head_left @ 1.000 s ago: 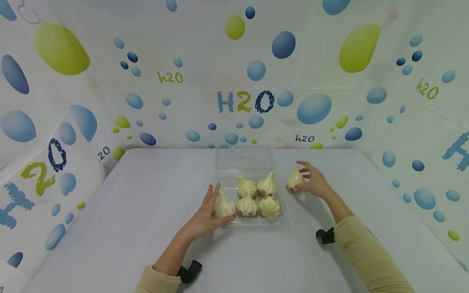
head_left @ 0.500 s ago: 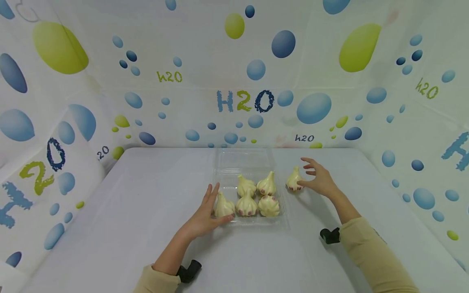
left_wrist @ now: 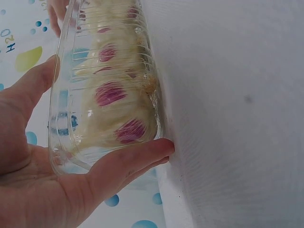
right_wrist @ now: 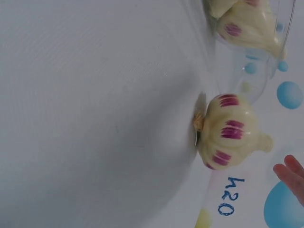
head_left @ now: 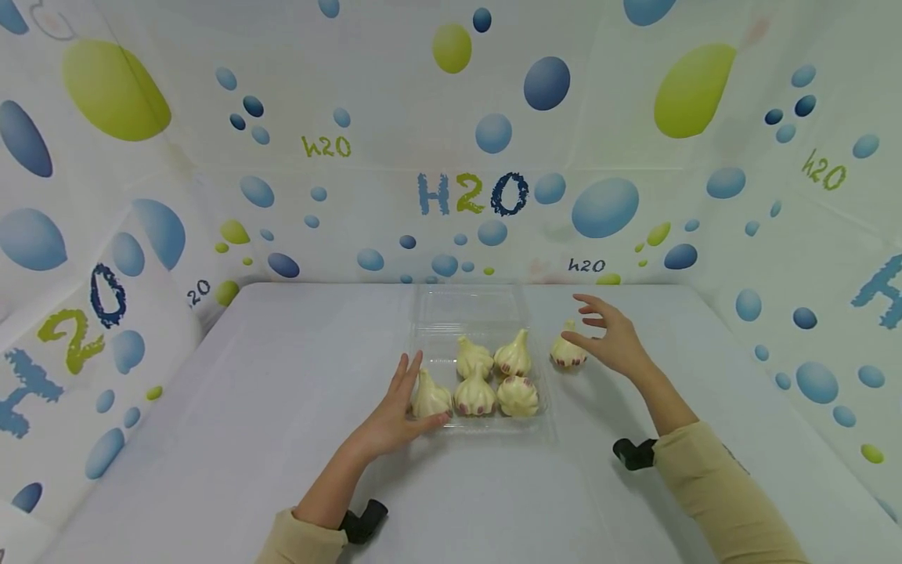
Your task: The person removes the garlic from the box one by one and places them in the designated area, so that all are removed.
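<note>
A clear plastic clamshell container [head_left: 496, 427] lies on the table with its lid folded back, and several garlic bulbs [head_left: 475, 398] sit in it. My left hand [head_left: 384, 423] is at its near left corner. The thumb lies along the front rim and the straight fingers along the left side, as the left wrist view shows up close. To the right of the container a single garlic bulb [right_wrist: 230, 133] stands on the table, stem up. My right hand [head_left: 613, 341] hovers beside and above this bulb, fingers spread and holding nothing. Its fingertips [right_wrist: 289, 173] show apart from the stem.
The transparent lid [head_left: 468, 304] lies flat behind the container, near the table's back edge. A curtain [head_left: 395, 94] printed with drops surrounds the white table [head_left: 303, 360]. Black wrist mounts [head_left: 362, 522] hang below both forearms.
The right hand had its fingers at the lone garlic bulb; it drew back to the right, then came slightly up and left. The bulb stands nearly where it was. The left hand is still.
</note>
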### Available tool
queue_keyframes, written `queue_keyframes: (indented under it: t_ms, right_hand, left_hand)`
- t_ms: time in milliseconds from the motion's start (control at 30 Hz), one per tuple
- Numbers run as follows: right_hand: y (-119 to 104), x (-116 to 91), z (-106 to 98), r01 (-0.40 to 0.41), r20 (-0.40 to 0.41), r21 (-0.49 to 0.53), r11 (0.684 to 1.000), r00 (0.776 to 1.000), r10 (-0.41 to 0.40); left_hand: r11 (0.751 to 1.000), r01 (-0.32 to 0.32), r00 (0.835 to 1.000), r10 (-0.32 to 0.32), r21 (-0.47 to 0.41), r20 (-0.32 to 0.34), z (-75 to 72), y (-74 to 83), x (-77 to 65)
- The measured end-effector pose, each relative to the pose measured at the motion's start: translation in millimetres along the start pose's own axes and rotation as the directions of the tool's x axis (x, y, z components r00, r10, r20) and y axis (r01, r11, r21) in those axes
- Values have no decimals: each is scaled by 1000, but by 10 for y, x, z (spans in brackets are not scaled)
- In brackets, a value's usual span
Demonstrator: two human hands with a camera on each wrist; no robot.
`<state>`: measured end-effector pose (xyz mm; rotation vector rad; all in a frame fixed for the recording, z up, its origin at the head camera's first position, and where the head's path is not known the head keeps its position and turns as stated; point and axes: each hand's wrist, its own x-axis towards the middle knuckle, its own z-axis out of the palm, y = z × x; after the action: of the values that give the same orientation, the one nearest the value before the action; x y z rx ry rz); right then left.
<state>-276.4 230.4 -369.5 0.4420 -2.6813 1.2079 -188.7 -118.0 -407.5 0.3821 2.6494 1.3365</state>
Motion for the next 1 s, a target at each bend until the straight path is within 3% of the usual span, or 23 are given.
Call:
queue_keyframes:
  t_ms: [133,1000]
  right_hand:
    - [-113,-1,42,3,8,56,998,1000,-3]
    - [-547,14,327,55,87,132,990,994,-67]
  left_hand:
    - [1000,2,1000,-2,-7,2,0,-1,1]
    - [1000,10,1000,-10,-10,-2,-7,40,-7]
